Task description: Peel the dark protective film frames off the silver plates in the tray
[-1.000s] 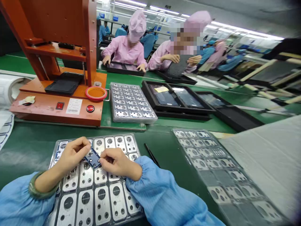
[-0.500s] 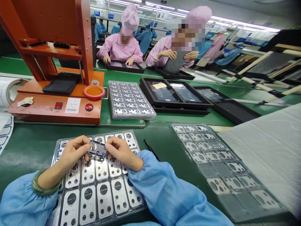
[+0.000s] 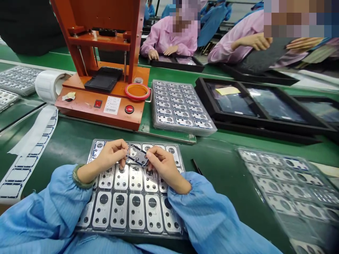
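Between my two hands is a small metal plate (image 3: 137, 156) with rounded corners, a dark blue border and several holes. My left hand (image 3: 113, 155) pinches its left end, thumb and fingers closed. At the right end, the fingers of my right hand (image 3: 163, 164) are closed on it too. The plate tilts down to the right above a clear plastic tray (image 3: 119, 231), whose pockets hold rows of similar silver plates. A blue-edged plate (image 3: 98, 148) lies in the tray's far left corner. My wrists and sleeves cover parts of the tray.
An orange press (image 3: 100, 113) stands at the back left, a red tape ring (image 3: 137, 92) on it. Left lies a strip of dark frame-shaped stickers (image 3: 29, 158). Stacked trays (image 3: 182, 128), black frames (image 3: 259, 120), a dark pen-like tool (image 3: 196, 166) and another tray (image 3: 275, 169) lie rightward.
My view has swung left and down, showing more of the sticker strip and the roll beside the press. Both hands keep hold of the metal plate over the tray.
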A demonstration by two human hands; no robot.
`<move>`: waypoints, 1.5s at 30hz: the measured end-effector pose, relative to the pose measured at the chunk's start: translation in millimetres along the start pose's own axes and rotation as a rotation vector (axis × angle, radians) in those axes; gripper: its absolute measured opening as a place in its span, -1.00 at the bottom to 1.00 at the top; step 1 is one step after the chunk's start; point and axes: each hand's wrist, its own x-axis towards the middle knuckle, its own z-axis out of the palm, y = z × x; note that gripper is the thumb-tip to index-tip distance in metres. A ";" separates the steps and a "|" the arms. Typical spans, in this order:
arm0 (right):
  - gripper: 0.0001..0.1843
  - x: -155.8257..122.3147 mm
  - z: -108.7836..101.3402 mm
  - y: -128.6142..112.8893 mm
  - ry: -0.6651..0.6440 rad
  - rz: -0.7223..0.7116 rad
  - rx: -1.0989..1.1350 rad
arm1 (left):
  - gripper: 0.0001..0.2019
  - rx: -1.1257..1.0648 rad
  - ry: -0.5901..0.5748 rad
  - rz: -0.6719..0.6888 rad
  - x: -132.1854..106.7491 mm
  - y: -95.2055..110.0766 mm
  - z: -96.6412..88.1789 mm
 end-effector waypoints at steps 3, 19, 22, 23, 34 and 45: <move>-0.64 0.0 0.6 -1.4 0.012 0.003 -0.003 | -0.80 0.025 0.018 0.003 -0.2 -0.5 0.7; -0.73 0.5 0.4 -0.2 0.038 0.015 0.034 | -0.76 0.099 0.099 0.018 0.1 1.8 1.5; -0.77 1.2 1.1 2.1 0.013 0.028 0.040 | -0.76 0.115 0.098 0.027 0.7 -0.4 -0.1; -0.78 1.3 1.3 2.7 0.004 0.035 0.041 | -0.76 0.122 0.096 0.032 0.8 -1.3 -0.8; -0.75 4.7 1.2 2.0 -0.026 0.081 0.014 | -0.78 0.230 0.056 -0.007 4.2 -6.0 -3.1; -0.85 6.6 9.3 13.0 0.182 -0.021 -0.390 | -0.69 0.232 0.085 0.026 10.1 -12.3 -3.3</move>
